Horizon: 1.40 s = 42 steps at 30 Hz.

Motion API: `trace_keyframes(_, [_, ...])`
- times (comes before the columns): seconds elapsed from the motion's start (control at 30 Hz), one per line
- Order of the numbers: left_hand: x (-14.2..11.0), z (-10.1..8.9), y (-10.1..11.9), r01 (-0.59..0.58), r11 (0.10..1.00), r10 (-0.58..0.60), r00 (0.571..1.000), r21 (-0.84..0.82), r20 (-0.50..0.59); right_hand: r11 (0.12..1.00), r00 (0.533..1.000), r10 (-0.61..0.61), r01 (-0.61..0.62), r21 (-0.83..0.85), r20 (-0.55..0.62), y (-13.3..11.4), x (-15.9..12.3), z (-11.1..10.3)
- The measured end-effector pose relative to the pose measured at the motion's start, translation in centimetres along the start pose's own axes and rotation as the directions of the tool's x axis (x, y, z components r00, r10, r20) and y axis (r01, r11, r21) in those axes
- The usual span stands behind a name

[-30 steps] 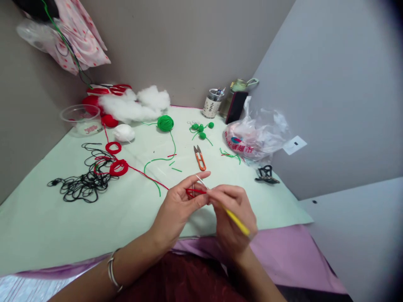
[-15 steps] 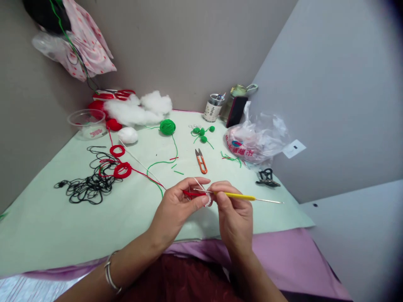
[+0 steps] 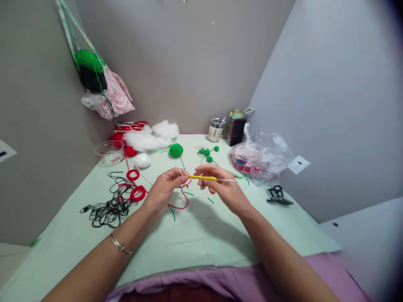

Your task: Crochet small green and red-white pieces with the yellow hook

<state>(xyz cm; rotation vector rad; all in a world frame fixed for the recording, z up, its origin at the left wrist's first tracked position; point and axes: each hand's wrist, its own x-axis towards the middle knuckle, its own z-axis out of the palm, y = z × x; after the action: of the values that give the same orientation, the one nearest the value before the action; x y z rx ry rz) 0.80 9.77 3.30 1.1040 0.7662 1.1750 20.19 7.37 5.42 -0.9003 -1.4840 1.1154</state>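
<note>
My left hand (image 3: 166,186) is closed in a pinch on a small red-and-white crochet piece (image 3: 188,183), mostly hidden by the fingers. White yarn loops over its index finger, and red yarn (image 3: 179,207) hangs below. A yellow-handled crochet hook (image 3: 203,178) lies level between both hands, its front end hidden at my left fingertips. My right hand (image 3: 222,182) curls loosely about the handle, and the hook's thin rear end crosses in front of it. Under my right fingers, the orange handle of the thread snips (image 3: 212,191) just shows.
Black cord (image 3: 111,207) and red yarn rings (image 3: 137,193) lie left. Behind are a white yarn ball (image 3: 142,160), white stuffing (image 3: 141,140), a green yarn ball (image 3: 176,150) and small green balls (image 3: 209,159). A plastic bag (image 3: 260,157) and black claw clip (image 3: 279,196) lie right.
The view has tilted up. Both hands have moved forward over the table, and my right hand's grip has loosened. The hook's front end is now hidden at my left fingertips.
</note>
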Motion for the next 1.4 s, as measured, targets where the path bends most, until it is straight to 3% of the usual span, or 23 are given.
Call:
trace_keyframes(0.17, [-0.7, -0.5, -1.3, 0.057, 0.996, -0.056, 0.998, -0.07, 0.022, 0.982, 0.971, 0.135, -0.158, 0.108, 0.2, 1.9, 1.2, 1.1])
trace_keyframes(0.27, [-1.1, -0.5, -1.6, 0.09, 0.99, -0.085, 0.995, -0.109, 0.052, 0.981, 0.963, 0.138, -0.166, 0.105, 0.231, 2.8, 0.8, 1.6])
trace_keyframes(0.5, [-1.0, -1.3, -1.9, 0.126, 0.978, -0.116, 0.991, -0.169, 0.068, 0.997, 0.988, 0.076, -0.076, -0.002, 0.133, 2.1, -0.1, 0.7])
trace_keyframes(0.7, [-0.7, -1.5, -2.7, 0.18, 0.97, -0.161, 0.979, -0.165, 0.121, 0.967, 0.994, -0.059, 0.08, -0.242, 0.092, 2.1, -0.5, 0.7])
trace_keyframes(0.93, [-0.5, -1.8, -3.3, 0.156, 0.976, -0.132, 0.978, -0.154, 0.159, 0.966, 0.987, -0.019, 0.059, -0.25, 0.161, 2.9, -0.6, 1.1])
trace_keyframes(1.1, [-0.4, -1.9, -3.4, 0.15, 0.976, -0.118, 0.974, -0.156, 0.195, 0.939, 0.987, -0.095, 0.131, -0.317, 0.127, 3.4, -0.6, 1.0])
trace_keyframes(1.27, [-0.2, -2.4, -3.2, 0.222, 0.967, -0.179, 0.942, -0.129, 0.284, 0.762, 0.932, -0.333, 0.354, -0.543, 0.142, 3.8, -0.9, 0.5])
trace_keyframes(1.4, [-0.2, -2.9, -2.8, 0.281, 0.955, -0.23, 0.904, -0.096, 0.36, 0.706, 0.905, -0.37, 0.421, -0.569, 0.211, 4.0, -1.0, 0.3])
